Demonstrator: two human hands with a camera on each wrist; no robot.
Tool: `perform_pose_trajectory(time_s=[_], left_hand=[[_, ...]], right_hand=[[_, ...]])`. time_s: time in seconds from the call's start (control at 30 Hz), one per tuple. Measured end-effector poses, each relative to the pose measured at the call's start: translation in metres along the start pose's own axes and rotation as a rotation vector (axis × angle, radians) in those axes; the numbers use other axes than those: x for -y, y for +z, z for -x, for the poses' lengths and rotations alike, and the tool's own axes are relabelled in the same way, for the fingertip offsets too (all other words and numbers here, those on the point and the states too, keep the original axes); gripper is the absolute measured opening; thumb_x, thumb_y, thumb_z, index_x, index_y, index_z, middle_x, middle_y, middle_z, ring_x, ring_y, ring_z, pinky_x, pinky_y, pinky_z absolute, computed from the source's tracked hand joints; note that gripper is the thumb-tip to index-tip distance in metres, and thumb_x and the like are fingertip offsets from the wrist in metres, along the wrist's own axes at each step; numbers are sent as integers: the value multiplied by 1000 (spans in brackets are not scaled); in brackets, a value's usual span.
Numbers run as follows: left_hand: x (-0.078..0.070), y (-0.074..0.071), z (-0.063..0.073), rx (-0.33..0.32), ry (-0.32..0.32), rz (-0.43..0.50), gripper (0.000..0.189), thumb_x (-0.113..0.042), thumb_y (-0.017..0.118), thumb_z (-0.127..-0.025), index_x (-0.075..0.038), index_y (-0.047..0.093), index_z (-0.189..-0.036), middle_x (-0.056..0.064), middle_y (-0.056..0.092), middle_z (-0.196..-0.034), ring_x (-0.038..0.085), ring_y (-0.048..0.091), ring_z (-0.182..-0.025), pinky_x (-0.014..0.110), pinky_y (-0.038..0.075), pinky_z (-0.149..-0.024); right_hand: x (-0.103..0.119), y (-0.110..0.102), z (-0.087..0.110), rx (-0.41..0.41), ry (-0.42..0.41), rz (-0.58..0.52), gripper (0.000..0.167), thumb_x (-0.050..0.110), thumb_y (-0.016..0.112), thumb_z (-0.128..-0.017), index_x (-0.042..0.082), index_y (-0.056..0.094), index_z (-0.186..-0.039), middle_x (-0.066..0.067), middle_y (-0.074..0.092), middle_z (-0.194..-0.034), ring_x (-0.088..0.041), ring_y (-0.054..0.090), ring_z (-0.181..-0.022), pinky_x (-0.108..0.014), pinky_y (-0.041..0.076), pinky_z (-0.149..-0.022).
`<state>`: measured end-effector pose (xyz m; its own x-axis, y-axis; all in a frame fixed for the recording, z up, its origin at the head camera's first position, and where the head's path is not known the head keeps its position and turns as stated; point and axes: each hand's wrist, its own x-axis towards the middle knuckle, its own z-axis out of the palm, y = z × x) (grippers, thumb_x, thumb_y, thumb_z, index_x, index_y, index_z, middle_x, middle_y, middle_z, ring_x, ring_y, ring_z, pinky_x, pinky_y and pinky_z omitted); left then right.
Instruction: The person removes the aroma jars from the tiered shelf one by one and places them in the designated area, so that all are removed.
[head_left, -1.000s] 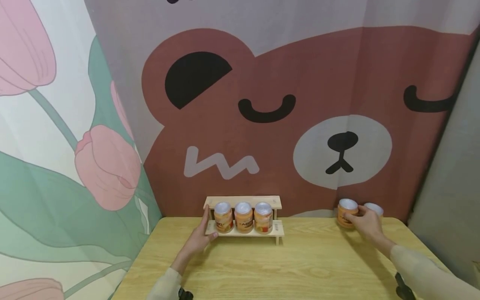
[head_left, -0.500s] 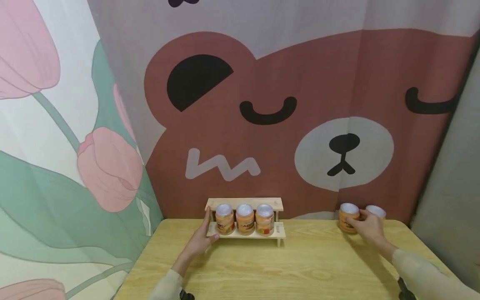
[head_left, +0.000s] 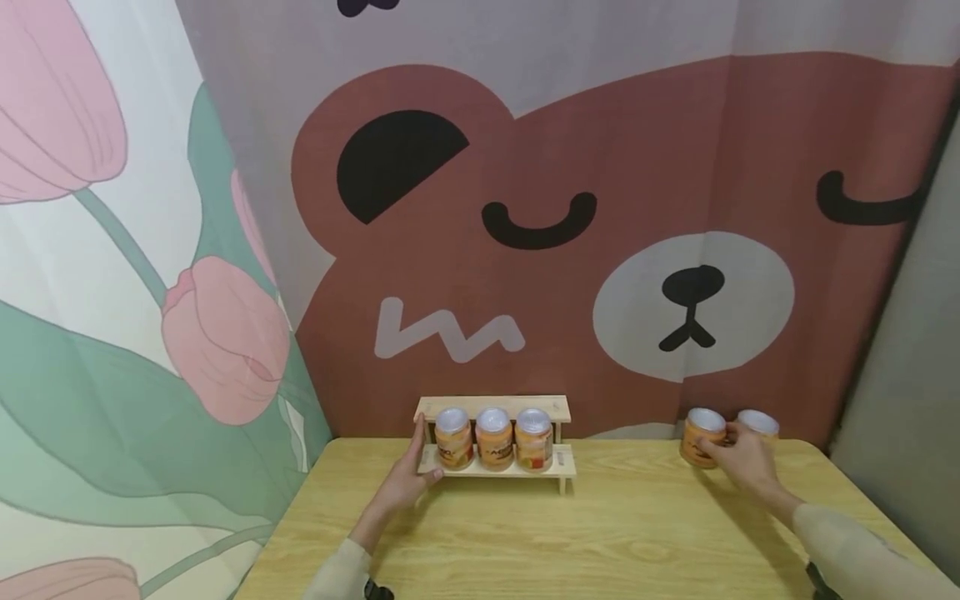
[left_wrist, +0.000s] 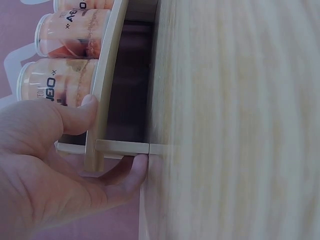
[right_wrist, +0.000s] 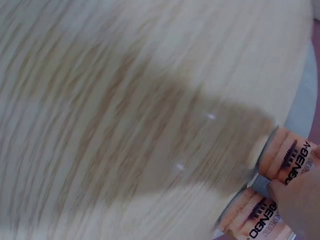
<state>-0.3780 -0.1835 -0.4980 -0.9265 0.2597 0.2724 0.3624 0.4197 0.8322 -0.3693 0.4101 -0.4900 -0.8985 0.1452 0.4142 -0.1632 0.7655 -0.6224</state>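
A pale wooden two-tier rack (head_left: 517, 407) stands near the table's back edge, with three orange cans (head_left: 495, 446) in a row on its lower shelf. My left hand (head_left: 401, 482) holds the rack's left end. In the left wrist view the thumb lies on the lower shelf's edge (left_wrist: 106, 95) beside the nearest can (left_wrist: 60, 82), and the fingers reach around the end of the rack. Toward the table's back right, my right hand (head_left: 748, 458) pinches an upright orange can (head_left: 699, 448) with silver lid. A second can (head_left: 759, 422) sits just right of it, partly hidden by the hand.
The upper shelf of the rack carries no cans. The light wood table (head_left: 600, 533) runs back to a wall hanging (head_left: 547, 333) with a bear print, close behind the rack and cans. A tulip-print cloth (head_left: 225, 350) hangs at the left.
The head view has shifted slightly. Both hands keep their hold, and the rack and cans stay in place.
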Motion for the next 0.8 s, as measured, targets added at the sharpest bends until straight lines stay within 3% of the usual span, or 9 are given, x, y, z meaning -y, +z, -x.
perform_pose_trajectory(time_s=[0.13, 0.23, 0.37, 0.47, 0.57, 0.7, 0.8], left_hand=[[0, -1, 2, -5, -1, 8, 106, 0, 71, -94, -21, -4, -165, 14, 3, -167, 38, 13, -150, 57, 10, -119], [-1, -1, 1, -12, -1, 2, 106, 0, 71, -94, -22, -4, -165, 18, 5, -167, 39, 13, -150, 57, 11, -119], [-2, -1, 2, -8, -13, -7, 106, -1, 71, -94, -22, -4, -165, 20, 7, -166, 40, 14, -149, 57, 12, -119], [-4, -1, 2, -7, -10, -4, 105, -1, 71, -94, -21, -4, -165, 20, 7, -165, 41, 15, -149, 58, 12, -118], [-5, 0, 3, -9, -10, 2, 104, -1, 71, -94, -20, -3, -165, 21, 8, -166, 43, 15, -149, 61, 12, -117], [-5, 0, 2, -14, -29, -16, 105, -2, 71, -94, -22, -3, -165, 20, 10, -166, 44, 17, -148, 62, 12, -117], [-6, -1, -1, -17, -28, -23, 106, -1, 71, -94, -23, -3, -165, 19, 10, -166, 43, 18, -148, 61, 13, -117]], right_hand=[[5, -1, 0, -2, -65, 65, 55, 26, 75, -93, -21, 58, -114, -31, 65, -96, -41, 63, -80, -48, 51, -63], [11, -3, -2, -10, -73, 67, 56, 23, 74, -93, -23, 55, -119, -36, 63, -99, -46, 63, -81, -54, 51, -65], [22, -7, -4, -29, -55, 33, 65, 20, 71, -95, -28, 45, -131, -47, 55, -117, -58, 58, -101, -65, 49, -79], [35, -10, -6, -87, -24, -12, 62, 20, 67, -98, -23, 45, -135, -45, 53, -125, -57, 55, -108, -65, 47, -84], [56, -11, -5, -183, -3, -84, 52, 19, 65, -99, -15, 51, -136, -38, 57, -128, -51, 57, -110, -58, 47, -85], [94, -1, 2, -272, 32, -230, 40, 20, 65, -99, -4, 61, -132, -24, 65, -126, -36, 62, -108, -32, 48, -82], [122, 13, 8, -293, 49, -372, 34, 21, 67, -99, 0, 67, -125, -17, 70, -119, -20, 65, -101, -16, 47, -77]])
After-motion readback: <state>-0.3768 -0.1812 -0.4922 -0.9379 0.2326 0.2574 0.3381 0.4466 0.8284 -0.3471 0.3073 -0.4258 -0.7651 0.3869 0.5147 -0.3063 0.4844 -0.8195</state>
